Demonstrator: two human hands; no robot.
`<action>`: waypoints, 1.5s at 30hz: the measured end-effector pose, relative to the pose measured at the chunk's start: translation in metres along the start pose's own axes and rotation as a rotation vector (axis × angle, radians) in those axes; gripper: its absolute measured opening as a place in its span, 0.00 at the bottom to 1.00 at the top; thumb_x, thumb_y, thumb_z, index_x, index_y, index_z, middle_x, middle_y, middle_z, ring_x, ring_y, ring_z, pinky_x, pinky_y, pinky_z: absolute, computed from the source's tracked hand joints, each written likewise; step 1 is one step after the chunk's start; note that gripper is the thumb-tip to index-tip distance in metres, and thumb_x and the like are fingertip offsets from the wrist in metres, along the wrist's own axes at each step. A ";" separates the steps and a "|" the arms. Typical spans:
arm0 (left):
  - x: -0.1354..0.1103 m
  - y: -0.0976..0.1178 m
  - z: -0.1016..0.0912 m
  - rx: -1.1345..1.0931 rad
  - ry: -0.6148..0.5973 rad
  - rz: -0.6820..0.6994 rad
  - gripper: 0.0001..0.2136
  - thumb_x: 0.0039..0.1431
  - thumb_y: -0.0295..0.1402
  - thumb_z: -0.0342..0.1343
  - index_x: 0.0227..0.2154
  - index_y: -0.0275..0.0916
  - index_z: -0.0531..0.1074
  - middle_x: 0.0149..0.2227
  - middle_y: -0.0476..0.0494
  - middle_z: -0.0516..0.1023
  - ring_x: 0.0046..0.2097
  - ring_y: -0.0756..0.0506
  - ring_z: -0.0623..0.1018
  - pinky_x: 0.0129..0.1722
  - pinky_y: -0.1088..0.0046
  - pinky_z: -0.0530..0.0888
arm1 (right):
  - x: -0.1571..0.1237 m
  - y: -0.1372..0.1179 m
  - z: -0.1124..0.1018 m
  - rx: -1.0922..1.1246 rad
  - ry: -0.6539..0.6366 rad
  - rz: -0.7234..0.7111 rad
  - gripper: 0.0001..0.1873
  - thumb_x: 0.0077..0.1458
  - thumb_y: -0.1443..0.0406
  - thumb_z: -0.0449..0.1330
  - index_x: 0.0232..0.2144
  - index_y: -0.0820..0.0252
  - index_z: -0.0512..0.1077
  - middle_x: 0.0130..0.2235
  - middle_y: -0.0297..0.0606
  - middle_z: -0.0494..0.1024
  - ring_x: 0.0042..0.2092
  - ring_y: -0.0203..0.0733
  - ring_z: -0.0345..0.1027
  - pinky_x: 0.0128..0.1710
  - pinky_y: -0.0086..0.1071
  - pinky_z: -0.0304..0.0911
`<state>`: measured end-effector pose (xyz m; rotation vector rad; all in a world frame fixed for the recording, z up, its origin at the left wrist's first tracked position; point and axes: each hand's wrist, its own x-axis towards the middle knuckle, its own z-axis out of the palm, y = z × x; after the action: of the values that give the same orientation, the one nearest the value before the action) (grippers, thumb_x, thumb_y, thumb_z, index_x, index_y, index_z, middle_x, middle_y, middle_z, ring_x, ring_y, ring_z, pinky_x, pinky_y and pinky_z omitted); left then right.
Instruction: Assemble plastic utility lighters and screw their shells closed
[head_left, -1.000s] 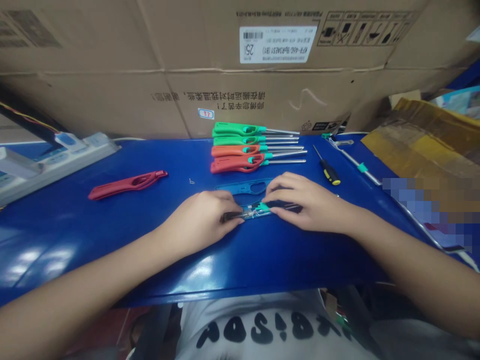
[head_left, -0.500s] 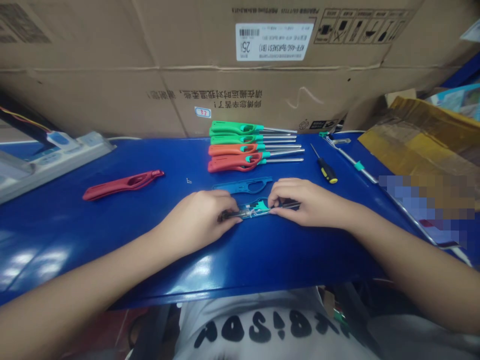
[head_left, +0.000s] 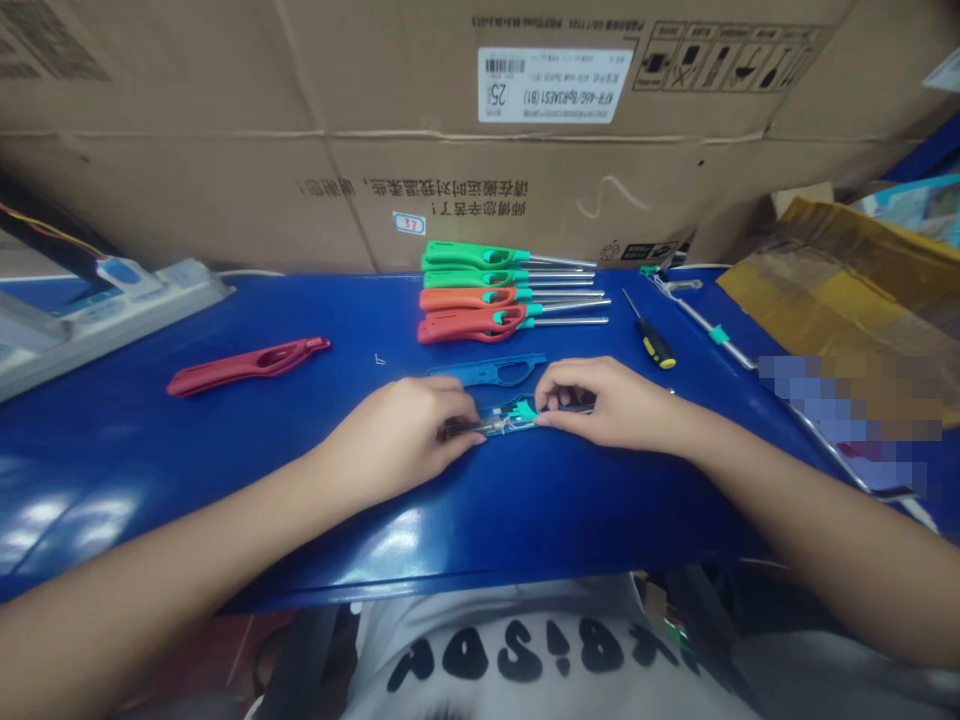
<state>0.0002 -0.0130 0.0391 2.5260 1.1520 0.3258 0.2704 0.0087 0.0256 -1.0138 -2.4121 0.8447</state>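
Note:
Between my hands lies an opened long-necked lighter (head_left: pixel 504 422), its inner parts, thin wires and a green trigger (head_left: pixel 523 410) exposed in a blue half shell. My left hand (head_left: pixel 412 425) is closed on its handle end, thumb and fingers pinching the dark inner part. My right hand (head_left: pixel 600 402) pinches the neck end by the trigger; the fingers hide part of the metal tube. Just behind them, a loose blue half shell (head_left: pixel 487 372) lies flat on the table. A dark red half shell (head_left: pixel 247 366) rests off to the left.
Several lighters with green (head_left: pixel 472 256) and orange-red (head_left: pixel 469 325) handles lie in a row behind. A screwdriver (head_left: pixel 652 340) and a long metal tube (head_left: pixel 697 318) lie right. Tiny screws (head_left: pixel 379 359) sit left of centre. A power strip (head_left: pixel 157 312) and cardboard (head_left: pixel 262 160) border the table.
My right hand has shifted slightly left along the lighter, toward the trigger. My left hand keeps its hold. The view has moved a little; the other things lie as before.

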 end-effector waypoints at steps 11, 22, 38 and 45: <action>-0.002 -0.002 0.001 0.066 0.038 0.060 0.06 0.63 0.34 0.61 0.39 0.42 0.80 0.38 0.47 0.81 0.37 0.45 0.80 0.37 0.70 0.75 | -0.004 -0.001 -0.010 -0.061 -0.063 -0.077 0.04 0.60 0.70 0.61 0.37 0.59 0.76 0.39 0.37 0.80 0.41 0.39 0.72 0.42 0.32 0.66; -0.002 0.005 0.011 0.158 0.050 0.291 0.16 0.68 0.39 0.54 0.56 0.46 0.73 0.58 0.40 0.75 0.56 0.38 0.73 0.55 0.57 0.71 | -0.006 0.000 -0.015 -0.082 -0.075 -0.146 0.08 0.63 0.69 0.59 0.40 0.58 0.78 0.42 0.39 0.79 0.45 0.39 0.73 0.47 0.33 0.67; 0.001 -0.005 0.023 0.091 0.127 0.334 0.15 0.70 0.29 0.50 0.56 0.42 0.73 0.55 0.40 0.79 0.54 0.40 0.79 0.53 0.59 0.77 | -0.005 0.000 -0.020 -0.071 -0.018 -0.077 0.06 0.63 0.64 0.60 0.35 0.59 0.77 0.38 0.38 0.78 0.39 0.38 0.72 0.41 0.33 0.66; 0.002 -0.006 0.026 -0.021 0.160 0.322 0.16 0.69 0.28 0.52 0.57 0.36 0.72 0.51 0.37 0.81 0.52 0.41 0.81 0.52 0.61 0.79 | 0.003 0.005 0.004 -0.028 0.075 -0.043 0.07 0.60 0.62 0.65 0.32 0.60 0.77 0.34 0.36 0.77 0.36 0.36 0.70 0.37 0.30 0.63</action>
<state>0.0063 -0.0128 0.0132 2.7042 0.7833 0.6274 0.2681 0.0118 0.0196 -0.9827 -2.3793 0.7470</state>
